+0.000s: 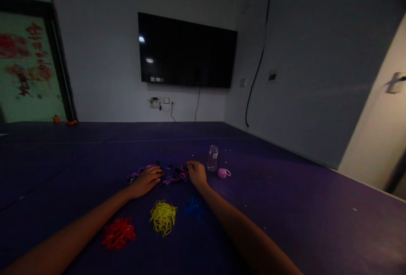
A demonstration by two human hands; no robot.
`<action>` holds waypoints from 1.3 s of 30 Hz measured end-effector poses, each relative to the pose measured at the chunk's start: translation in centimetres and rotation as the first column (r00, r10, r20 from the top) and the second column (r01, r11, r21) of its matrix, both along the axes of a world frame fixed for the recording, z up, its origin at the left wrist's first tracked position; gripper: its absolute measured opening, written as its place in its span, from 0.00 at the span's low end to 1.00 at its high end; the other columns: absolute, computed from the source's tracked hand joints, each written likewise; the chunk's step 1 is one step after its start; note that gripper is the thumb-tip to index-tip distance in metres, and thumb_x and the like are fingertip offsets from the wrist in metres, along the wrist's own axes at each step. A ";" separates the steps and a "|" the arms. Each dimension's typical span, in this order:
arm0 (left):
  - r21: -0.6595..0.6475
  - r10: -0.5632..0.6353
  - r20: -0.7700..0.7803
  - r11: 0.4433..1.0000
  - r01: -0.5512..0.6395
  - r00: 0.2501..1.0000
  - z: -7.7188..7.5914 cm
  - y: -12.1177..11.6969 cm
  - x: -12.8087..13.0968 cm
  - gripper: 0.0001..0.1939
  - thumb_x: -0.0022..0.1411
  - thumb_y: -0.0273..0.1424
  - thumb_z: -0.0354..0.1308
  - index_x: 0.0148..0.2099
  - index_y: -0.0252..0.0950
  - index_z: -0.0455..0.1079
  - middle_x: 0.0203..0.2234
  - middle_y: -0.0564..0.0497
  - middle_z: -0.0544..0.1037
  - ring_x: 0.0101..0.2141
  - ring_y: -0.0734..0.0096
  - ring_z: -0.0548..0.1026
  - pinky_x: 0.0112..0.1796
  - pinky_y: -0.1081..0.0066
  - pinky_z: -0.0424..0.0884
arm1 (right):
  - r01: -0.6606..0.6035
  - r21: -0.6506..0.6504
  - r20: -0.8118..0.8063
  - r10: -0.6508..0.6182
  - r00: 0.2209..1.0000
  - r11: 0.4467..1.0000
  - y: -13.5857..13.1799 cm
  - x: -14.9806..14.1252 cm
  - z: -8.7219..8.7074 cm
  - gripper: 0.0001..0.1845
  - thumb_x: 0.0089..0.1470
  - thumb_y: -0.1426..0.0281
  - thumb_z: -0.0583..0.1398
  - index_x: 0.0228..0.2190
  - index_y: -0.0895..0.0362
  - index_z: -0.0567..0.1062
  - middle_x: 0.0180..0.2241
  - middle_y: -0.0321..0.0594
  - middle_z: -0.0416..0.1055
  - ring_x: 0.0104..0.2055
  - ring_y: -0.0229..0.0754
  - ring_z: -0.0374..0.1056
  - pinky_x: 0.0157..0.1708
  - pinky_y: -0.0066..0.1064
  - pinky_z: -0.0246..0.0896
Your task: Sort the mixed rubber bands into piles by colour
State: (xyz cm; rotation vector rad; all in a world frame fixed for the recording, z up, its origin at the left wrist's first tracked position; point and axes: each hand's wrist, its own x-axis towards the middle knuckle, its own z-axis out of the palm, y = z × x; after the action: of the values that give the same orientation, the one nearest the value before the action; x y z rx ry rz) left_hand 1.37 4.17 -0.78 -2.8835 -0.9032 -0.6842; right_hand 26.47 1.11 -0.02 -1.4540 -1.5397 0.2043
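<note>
My left hand (151, 178) lies with fingers stretched out over a pile of mixed dark, pink and purple rubber bands (134, 176). At the right edge of a second mixed pile of pink and black bands (180, 174), my right hand (197, 172) has its fingertips pinched together; what they hold, if anything, is too small to tell. Closer to me are a heap of yellow rubber bands (163, 217), a heap of red ones (119, 233) and a small heap of blue ones (194, 208).
A clear bottle (212, 159) stands uncapped to the right of my right hand, with a pink looped cap (223, 173) beside it. Small white bits dot the purple surface (298, 207). A television (187, 50) hangs on the far wall, and a black cable (258, 65) runs down the right wall.
</note>
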 end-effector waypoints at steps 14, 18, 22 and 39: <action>-0.012 0.060 -0.085 0.998 -0.061 0.995 0.7 -1.0 0.3 0.16 0.67 0.30 0.44 0.52 0.40 0.70 0.52 0.47 0.72 0.56 0.58 0.61 0.57 0.44 0.47 | -0.012 -0.005 -0.022 0.012 1.000 1.000 -0.1 0.0 0.0 0.15 0.56 0.70 0.52 0.36 0.57 0.79 0.37 0.41 0.77 0.39 0.42 0.72 0.40 0.28 0.62; 0.004 0.058 -0.077 0.998 -0.058 0.995 0.8 -1.3 0.4 0.15 0.66 0.29 0.45 0.48 0.39 0.72 0.51 0.46 0.72 0.55 0.56 0.63 0.56 0.43 0.49 | -0.004 -0.006 -0.029 0.004 1.000 1.000 -0.1 0.1 0.0 0.16 0.57 0.70 0.52 0.37 0.57 0.79 0.37 0.41 0.77 0.40 0.41 0.72 0.41 0.28 0.62; 0.063 0.038 -0.020 0.997 -0.037 0.999 1.1 -1.7 0.5 0.15 0.66 0.30 0.45 0.41 0.38 0.74 0.47 0.46 0.73 0.51 0.60 0.67 0.55 0.52 0.56 | -0.015 0.003 -0.027 0.015 1.000 1.000 -0.1 0.0 0.0 0.16 0.57 0.70 0.51 0.37 0.56 0.79 0.37 0.41 0.77 0.41 0.41 0.71 0.43 0.28 0.61; 0.029 0.074 -0.035 0.997 -0.073 0.997 0.9 -1.4 0.5 0.17 0.68 0.35 0.43 0.50 0.38 0.70 0.50 0.46 0.73 0.53 0.60 0.65 0.55 0.53 0.56 | -0.020 0.015 -0.004 0.020 1.000 1.000 -0.1 0.0 0.0 0.15 0.57 0.70 0.52 0.36 0.57 0.79 0.38 0.42 0.77 0.41 0.42 0.71 0.42 0.28 0.61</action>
State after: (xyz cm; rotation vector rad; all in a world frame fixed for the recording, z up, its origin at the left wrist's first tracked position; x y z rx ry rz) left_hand 1.83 2.74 0.09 -2.8126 -0.9815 -0.6315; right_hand 26.50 1.04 -0.04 -1.4257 -1.5496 0.2070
